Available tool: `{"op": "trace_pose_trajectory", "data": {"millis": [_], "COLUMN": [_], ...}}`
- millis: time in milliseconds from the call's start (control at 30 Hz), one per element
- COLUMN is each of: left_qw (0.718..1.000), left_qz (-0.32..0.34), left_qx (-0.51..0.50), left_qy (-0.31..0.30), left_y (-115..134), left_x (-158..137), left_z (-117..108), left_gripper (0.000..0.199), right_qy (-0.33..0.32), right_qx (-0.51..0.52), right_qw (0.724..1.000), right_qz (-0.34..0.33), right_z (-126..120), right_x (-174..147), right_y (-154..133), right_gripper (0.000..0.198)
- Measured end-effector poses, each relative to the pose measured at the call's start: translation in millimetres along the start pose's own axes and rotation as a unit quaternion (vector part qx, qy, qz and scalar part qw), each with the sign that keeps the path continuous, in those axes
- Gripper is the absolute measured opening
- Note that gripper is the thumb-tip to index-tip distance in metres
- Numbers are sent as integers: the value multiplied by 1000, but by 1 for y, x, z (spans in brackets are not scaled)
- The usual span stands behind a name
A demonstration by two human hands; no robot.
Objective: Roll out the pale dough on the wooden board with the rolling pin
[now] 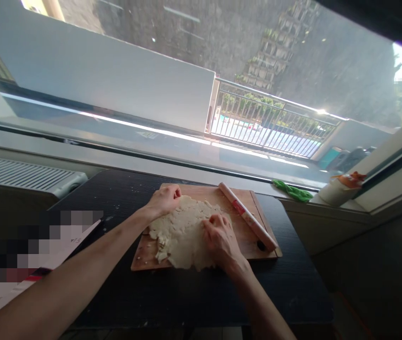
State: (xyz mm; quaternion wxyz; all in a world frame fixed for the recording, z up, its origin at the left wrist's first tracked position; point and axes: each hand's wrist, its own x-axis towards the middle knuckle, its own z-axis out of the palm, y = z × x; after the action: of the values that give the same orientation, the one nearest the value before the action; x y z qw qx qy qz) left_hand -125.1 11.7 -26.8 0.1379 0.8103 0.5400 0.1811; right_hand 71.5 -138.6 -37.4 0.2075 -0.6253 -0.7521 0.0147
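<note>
Here, flattened pale ragged-edged dough sheet (183,233) lies on rectangular wooden cutting board (144,257), board on black table (193,293). Left hand (165,198) curled into loose fist, knuckles pressing dough's far left edge, grasping nothing visible. Right hand (220,238) fingers bent, pressing down on dough's right side. Long wooden rolling pin (248,217) rests diagonally on board's right part, apart from hands. Green cloth (293,191) on windowsill.

Pale dough (183,231), brown board (253,236), black table (186,293).
</note>
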Motion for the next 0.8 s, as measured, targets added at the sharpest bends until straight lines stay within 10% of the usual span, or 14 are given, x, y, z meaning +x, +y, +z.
{"op": "trace_pose_trajectory", "data": {"millis": [200,367,500,700,800], "left_qw": [988,974,978,971,962], "left_qz": [70,181,157,174,231], "left_qx": [122,133,112,72,92], "left_qy": [68,-34,-77,149,110], "left_y": [25,51,50,32,29], "left_x": [24,-16,-32,-35,-39], "left_z": [0,45,54,-9,-17], "left_gripper": [27,50,57,46,38], "right_qy": [79,25,24,4,-18], "right_qx": [-76,-115,-103,-14,7], "right_qw": [985,967,971,999,1000], "right_qz": [130,228,213,46,3], "right_z": [-38,-34,-27,-42,-35], "right_x": [-3,-14,-19,-11,15], "right_y": [51,96,97,66,49], "right_gripper": [31,25,24,24,22]}}
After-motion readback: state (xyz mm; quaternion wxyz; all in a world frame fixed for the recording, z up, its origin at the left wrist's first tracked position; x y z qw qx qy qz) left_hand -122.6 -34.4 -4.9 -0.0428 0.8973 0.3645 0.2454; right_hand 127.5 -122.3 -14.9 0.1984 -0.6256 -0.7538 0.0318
